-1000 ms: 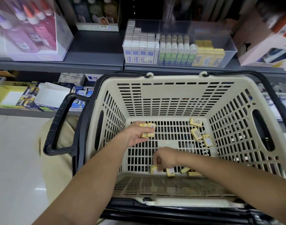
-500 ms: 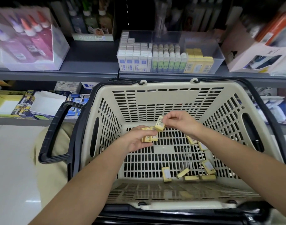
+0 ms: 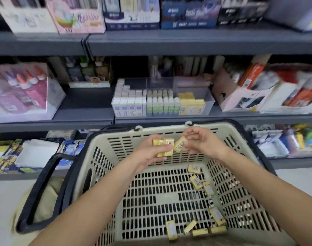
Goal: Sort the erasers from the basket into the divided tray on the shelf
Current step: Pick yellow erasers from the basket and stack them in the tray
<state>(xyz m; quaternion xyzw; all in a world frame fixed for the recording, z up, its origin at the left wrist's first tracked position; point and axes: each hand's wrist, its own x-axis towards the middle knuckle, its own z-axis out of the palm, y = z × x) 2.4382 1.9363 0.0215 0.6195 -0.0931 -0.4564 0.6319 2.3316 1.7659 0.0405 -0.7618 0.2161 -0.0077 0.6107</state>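
Left hand [image 3: 148, 154]: raised over the far end of the basket [image 3: 105, 157]. Fingers and thumb are curled round a held stack of yellow erasers [image 3: 163, 147].
Held stack: several erasers side by side, upright, labels facing the camera. The exact count cannot be told.
Right hand [image 3: 204, 141]: raised just right of the left hand, in front of the basket's far wall. Thumb and fingertips pinch a single eraser [image 3: 180, 146]; the other fingers are bent loosely above it.
Single eraser: yellow, tilted, barcode label facing the camera. It sits just beside the right edge of the held stack; contact cannot be confirmed.
Loose erasers [image 3: 196, 182]: eight yellow pieces lie on the basket floor. Three are near the far right corner, one is by the right wall, and four are clustered at the near right.
Basket: beige slotted plastic with black handle [image 3: 40, 192] folded down on the left.
Divided tray [image 3: 192, 86]: clear plastic, on the shelf [image 3: 84, 105] directly behind the basket.
Tray contents: white-and-blue boxes [image 3: 128, 103] in the left section, green-labelled sticks [image 3: 162, 103] in the middle, shelved yellow erasers [image 3: 191, 105] in the right section, which is partly filled.
Surroundings: glue bottles [image 3: 24, 82] in a carton on the left of the shelf; other goods are blurred.
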